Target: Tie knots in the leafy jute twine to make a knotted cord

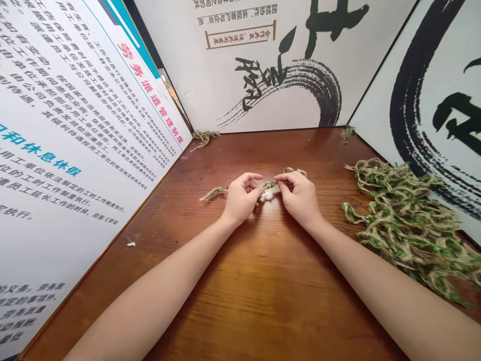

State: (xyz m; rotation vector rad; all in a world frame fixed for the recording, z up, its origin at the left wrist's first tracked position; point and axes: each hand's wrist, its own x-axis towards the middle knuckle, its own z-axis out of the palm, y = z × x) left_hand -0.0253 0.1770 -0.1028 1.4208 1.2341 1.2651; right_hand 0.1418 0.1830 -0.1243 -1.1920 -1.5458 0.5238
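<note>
Twine strand (269, 185) runs over the far half of the table (240, 291), long axis roughly parallel to the far edge | your left hand (242, 198) and right hand (300, 199) sit apart, both pinching it, neither nearer | short span shows between your fingertips

Open table (259, 291) is lying between the forearms (169, 291), leaving a broad way up to the left hand (240, 198) and right hand (300, 195). A cord (269, 185) is bridging the narrow gap between them. A pile (406, 230) is blocking the right side, along the right panel (428, 100). The left panel (75, 100) and back panel (225, 85) are walling in the table, with tangles (206, 137) occupying both far corners.
</note>
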